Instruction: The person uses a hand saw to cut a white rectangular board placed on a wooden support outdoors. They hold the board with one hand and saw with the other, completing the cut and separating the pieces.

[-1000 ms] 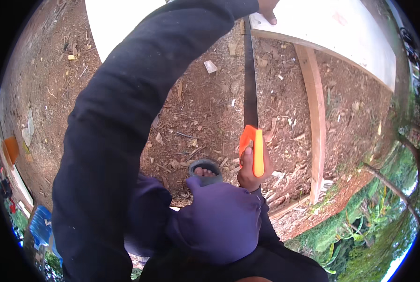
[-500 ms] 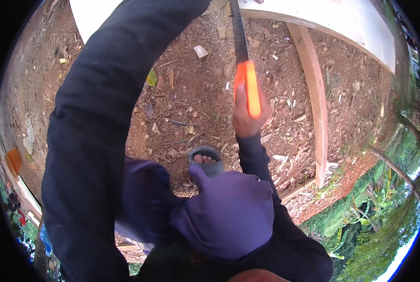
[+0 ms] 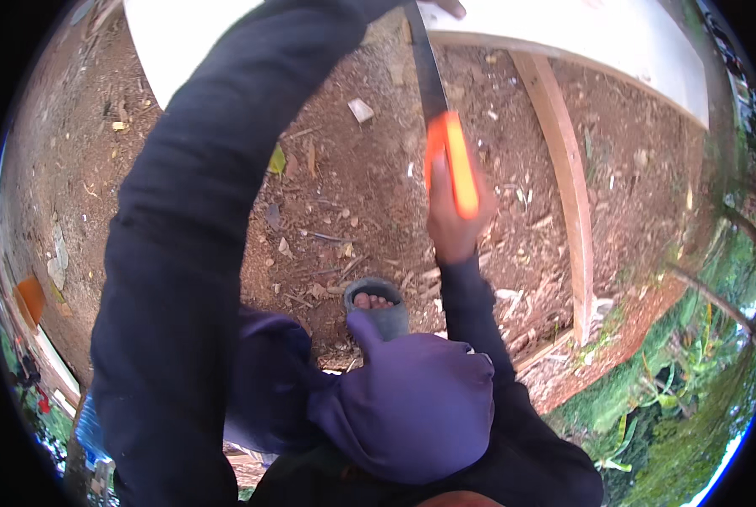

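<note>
My right hand (image 3: 460, 221) is closed around the orange handle of a handsaw (image 3: 431, 80), below the board. The dark blade points away from me and passes out of the top of the view, beside the left end of a pale board (image 3: 589, 46). My left arm (image 3: 188, 186), in a dark sleeve, arches up the left side and over to the top edge. Only a finger of my left hand (image 3: 451, 7) shows, lying on the board close to the blade. The rest of that hand is out of view.
A squared timber (image 3: 564, 160) slants down from under the board on the right. Another white panel (image 3: 183, 38) lies at the upper left. Wood chips and leaves litter the brown soil. My sandalled foot (image 3: 373, 302) stands below the saw. Green plants (image 3: 648, 397) grow at the lower right.
The saw handle and my right hand have come slightly nearer to me and to the right. My left arm has shifted a little rightward, and the whole view has moved slightly.
</note>
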Available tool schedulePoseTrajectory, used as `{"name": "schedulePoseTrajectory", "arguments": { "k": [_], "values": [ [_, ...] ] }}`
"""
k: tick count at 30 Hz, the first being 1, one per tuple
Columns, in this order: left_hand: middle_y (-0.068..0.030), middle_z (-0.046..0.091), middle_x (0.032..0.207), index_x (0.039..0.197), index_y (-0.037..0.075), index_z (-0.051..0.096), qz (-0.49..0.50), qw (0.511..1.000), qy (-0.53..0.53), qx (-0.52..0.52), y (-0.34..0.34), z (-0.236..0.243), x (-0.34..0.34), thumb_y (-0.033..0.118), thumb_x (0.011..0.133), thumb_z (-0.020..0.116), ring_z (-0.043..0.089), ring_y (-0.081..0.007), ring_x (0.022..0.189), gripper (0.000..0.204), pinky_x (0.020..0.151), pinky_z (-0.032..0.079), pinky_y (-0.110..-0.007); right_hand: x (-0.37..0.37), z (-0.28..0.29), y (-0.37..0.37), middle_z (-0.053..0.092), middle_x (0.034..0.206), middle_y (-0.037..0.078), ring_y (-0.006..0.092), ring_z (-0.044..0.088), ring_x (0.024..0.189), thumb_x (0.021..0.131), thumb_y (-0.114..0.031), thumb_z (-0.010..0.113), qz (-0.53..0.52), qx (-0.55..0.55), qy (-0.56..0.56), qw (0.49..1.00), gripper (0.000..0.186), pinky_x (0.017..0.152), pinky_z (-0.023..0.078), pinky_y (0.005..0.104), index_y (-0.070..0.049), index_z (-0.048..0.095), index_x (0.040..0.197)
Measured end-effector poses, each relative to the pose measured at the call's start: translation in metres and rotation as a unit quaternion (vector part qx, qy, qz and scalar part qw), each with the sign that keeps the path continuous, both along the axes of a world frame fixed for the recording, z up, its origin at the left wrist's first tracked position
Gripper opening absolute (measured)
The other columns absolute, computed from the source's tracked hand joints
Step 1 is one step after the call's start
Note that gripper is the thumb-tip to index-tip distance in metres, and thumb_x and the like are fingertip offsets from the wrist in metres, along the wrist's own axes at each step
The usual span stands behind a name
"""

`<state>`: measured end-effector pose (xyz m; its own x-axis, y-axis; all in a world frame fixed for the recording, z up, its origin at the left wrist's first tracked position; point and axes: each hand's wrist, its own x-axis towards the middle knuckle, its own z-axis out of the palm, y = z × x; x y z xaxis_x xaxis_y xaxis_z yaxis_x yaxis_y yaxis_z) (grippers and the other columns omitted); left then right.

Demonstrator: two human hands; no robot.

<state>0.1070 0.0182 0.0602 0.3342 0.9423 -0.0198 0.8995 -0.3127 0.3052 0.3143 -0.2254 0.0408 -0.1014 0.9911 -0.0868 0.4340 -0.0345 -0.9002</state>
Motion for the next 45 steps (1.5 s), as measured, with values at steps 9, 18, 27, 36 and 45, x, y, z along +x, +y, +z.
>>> {"name": "schedulePoseTrajectory", "arguments": {
  "k": [9, 18, 27, 36, 45],
  "values": [
    [-0.0281, 0.073, 0.102, 0.099, -0.006, 0.073, 0.012, 1.000, -0.002, -0.015, 0.001, -0.005, -0.005, 0.052, 0.070, 0.089, 0.071, -0.0408, 0.103, 0.067, 0.090, 0.056, -0.046, -0.008, -0.016, 0.002, 0.074, 0.119, 0.018, 0.0229, 0.071, 0.110, 0.098, -0.009, 0.060, -0.007, 0.045, 0.003, 0.999, 0.035, 0.098, 0.051, 0.0345, 0.009, 0.065, 0.127],
    [-0.0244, 0.074, 0.094, 0.097, -0.006, 0.072, -0.019, 1.000, -0.009, 0.019, -0.003, -0.021, -0.005, 0.057, 0.069, 0.087, 0.071, -0.0419, 0.094, 0.071, 0.087, 0.056, -0.047, -0.006, -0.008, -0.005, 0.072, 0.116, 0.015, 0.0190, 0.069, 0.103, 0.099, -0.015, 0.065, -0.006, -0.012, -0.009, 1.000, 0.041, 0.094, 0.053, 0.0335, 0.006, 0.062, 0.134],
    [-0.0255, 0.074, 0.098, 0.095, -0.005, 0.072, 0.000, 1.000, -0.014, -0.013, -0.014, -0.017, 0.009, 0.054, 0.071, 0.087, 0.071, -0.0400, 0.100, 0.066, 0.090, 0.056, -0.047, -0.029, -0.016, 0.016, 0.075, 0.111, 0.020, 0.0199, 0.075, 0.093, 0.094, -0.006, 0.067, -0.003, 0.086, 0.018, 0.996, 0.044, 0.078, 0.058, 0.0333, 0.006, 0.059, 0.136],
    [-0.0267, 0.073, 0.098, 0.098, -0.006, 0.073, 0.034, 0.999, -0.012, -0.001, -0.005, 0.004, 0.000, 0.052, 0.071, 0.089, 0.071, -0.0419, 0.100, 0.065, 0.089, 0.056, -0.048, -0.008, -0.017, -0.025, 0.074, 0.101, 0.020, 0.0277, 0.075, 0.076, 0.089, -0.008, 0.073, 0.116, 0.210, -0.184, 0.953, 0.053, 0.067, 0.060, 0.0346, 0.006, 0.058, 0.137],
    [-0.0256, 0.073, 0.099, 0.096, -0.004, 0.074, 0.055, 0.997, -0.053, -0.006, -0.014, -0.002, 0.002, 0.046, 0.069, 0.090, 0.071, -0.0407, 0.101, 0.059, 0.090, 0.055, -0.048, 0.035, 0.013, -0.065, 0.072, 0.120, 0.019, 0.0202, 0.070, 0.103, 0.097, -0.007, 0.065, -0.054, -0.045, -0.022, 0.997, 0.045, 0.092, 0.054, 0.0330, 0.007, 0.058, 0.138]
  ]
}}
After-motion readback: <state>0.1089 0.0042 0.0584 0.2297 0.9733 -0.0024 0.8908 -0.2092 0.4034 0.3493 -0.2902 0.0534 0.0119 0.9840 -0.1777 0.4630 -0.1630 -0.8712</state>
